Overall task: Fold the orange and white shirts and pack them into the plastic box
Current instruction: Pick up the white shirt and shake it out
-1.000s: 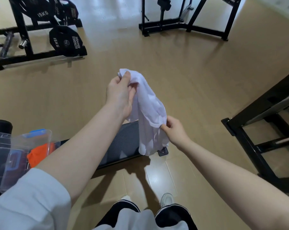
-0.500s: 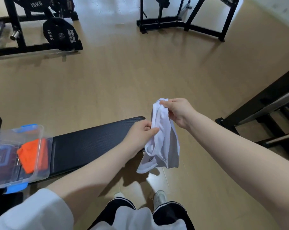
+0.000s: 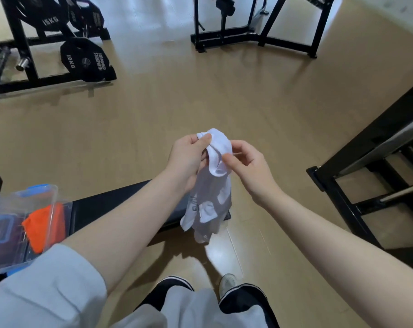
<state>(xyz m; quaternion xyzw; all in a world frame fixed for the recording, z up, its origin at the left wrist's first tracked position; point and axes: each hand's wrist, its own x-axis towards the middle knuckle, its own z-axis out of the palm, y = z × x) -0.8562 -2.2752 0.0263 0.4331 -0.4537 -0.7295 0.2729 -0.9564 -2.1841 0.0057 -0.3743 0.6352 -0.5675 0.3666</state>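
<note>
The left hand (image 3: 189, 159) and right hand (image 3: 249, 166) both pinch the top of the bunched white shirt (image 3: 212, 185), which hangs over the end of the black bench (image 3: 120, 209). Open wooden floor (image 3: 224, 102) lies beyond the bench; a black frame (image 3: 366, 166) stands to its right. At the bench's left end, the plastic box (image 3: 23, 223) holds the orange shirt (image 3: 47, 226). Half a second ago the left hand gripped the shirt lower down; it now pinches the top.

Open floor (image 3: 224, 95) ahead — weight rack (image 3: 65, 50) far left, black frame (image 3: 366, 166) right, bench (image 3: 120, 204) below
</note>
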